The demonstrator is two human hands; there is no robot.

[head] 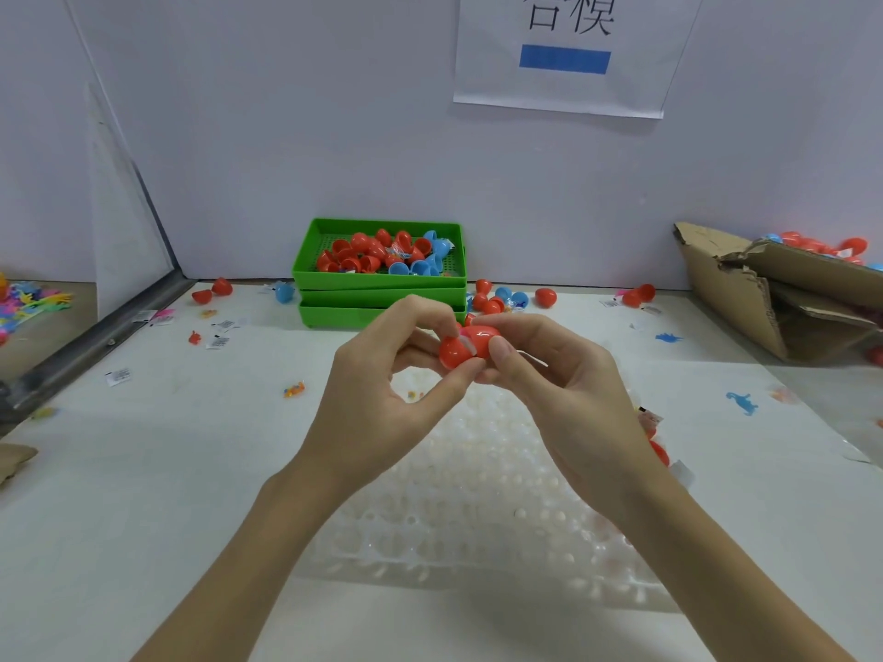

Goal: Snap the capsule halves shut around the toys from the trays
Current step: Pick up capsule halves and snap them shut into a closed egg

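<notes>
Capsule halves [466, 347] — red, with a pale wrapper edge caught between them — are pinched at frame centre by the left hand [382, 398] and right hand [568, 398], below the stacked green trays [380, 284].

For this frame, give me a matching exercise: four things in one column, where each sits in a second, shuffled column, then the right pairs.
Things
1. red capsule
2. green trays
3. cardboard box
4. paper sign

Places
A. far right of the table
B. on the back wall
C. between both hands' fingertips
D. stacked mid-table by the wall

Pairs: 1-C, 2-D, 3-A, 4-B
</notes>
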